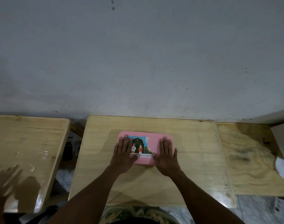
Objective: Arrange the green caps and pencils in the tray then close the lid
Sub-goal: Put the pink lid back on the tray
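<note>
Head view: pink lid (154, 139) sits flat on the tray, near the middle of the centre wooden surface (194, 151). The tray itself is hidden under the lid; only the lid's top and its picture sticker (140, 147) show.

Left hand (124, 155) lies palm down on the left part of the lid, fingers spread flat across the sticker, heel of the hand over the near edge. Right hand (167, 157) lies palm down on the right part, fingers straight and pointing to the far side, heel likewise over the near edge. Neither grip is curled round anything: both are fully flat and hold nothing, just resting or pressing on the lid.

No green caps or pencils visible anywhere on the surface. Judgement: they're likely already inside, but can't confirm since the lid covers the contents.

Progress, as a judgement: arranging looks done, lid is on. What's left is at most seating it fully. Can't tell from here whether the edges have snapped home all round; near edge is covered by the hands, far edge looks level.

Other bits: a second wooden surface (24, 151) at left, separated by a gap, and a white cloth (283, 168) at the far right edge. Neither matters to the task.
</note>
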